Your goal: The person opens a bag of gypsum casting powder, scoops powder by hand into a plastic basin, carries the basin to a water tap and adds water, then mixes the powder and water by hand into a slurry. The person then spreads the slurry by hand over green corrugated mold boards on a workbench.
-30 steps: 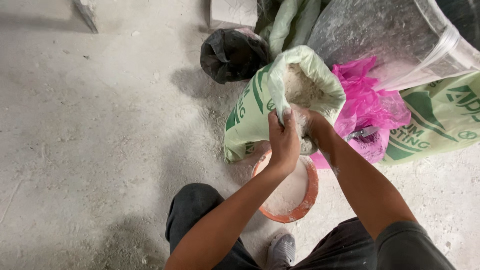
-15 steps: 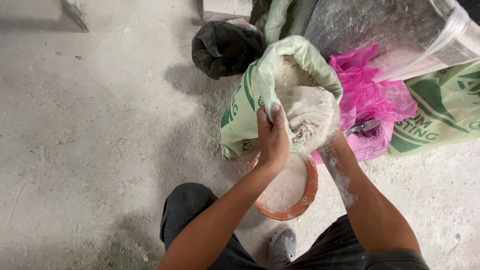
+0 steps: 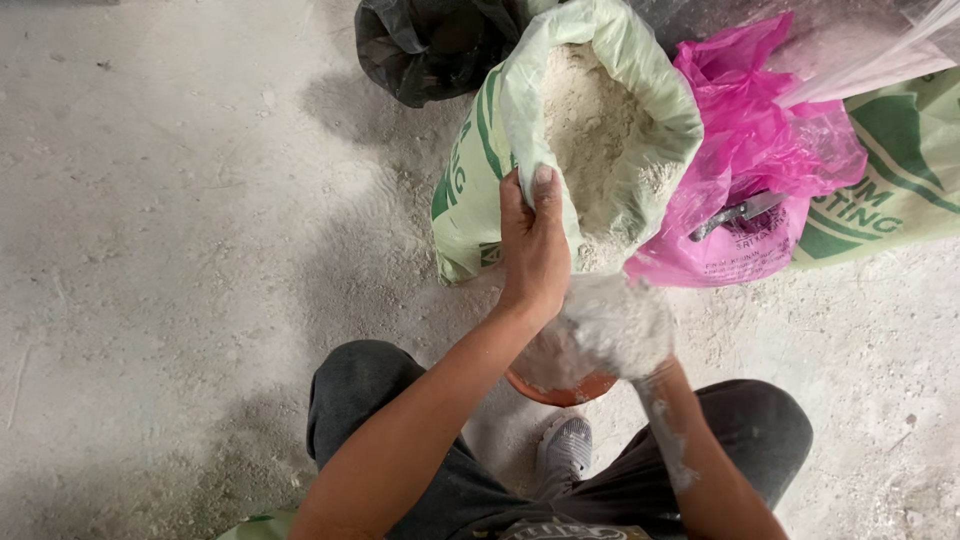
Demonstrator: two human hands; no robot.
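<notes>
on the dusty floor between the knees, the left hand [image 3: 535, 245] pinches the green-and-white sack [image 3: 560, 130] rim shut-fisted, while the right hand [image 3: 620, 330] cups loose, crumbly white powder [image 3: 600, 320], likely spilling easily, over the orange bowl [image 3: 560, 388].

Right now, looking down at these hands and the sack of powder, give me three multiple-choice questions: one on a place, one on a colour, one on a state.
1. Where is the left hand?
A on the sack rim
B on the floor
C on a knee

2. What colour is the bag beside the sack?
A blue
B pink
C yellow

3. What state is the right hand in?
A clean
B gloved
C caked in white powder

Answers: 1 A, its fingers pinch the sack's edge; 2 B, bright pink plastic; 3 C, powder hides it above the orange bowl.
</notes>
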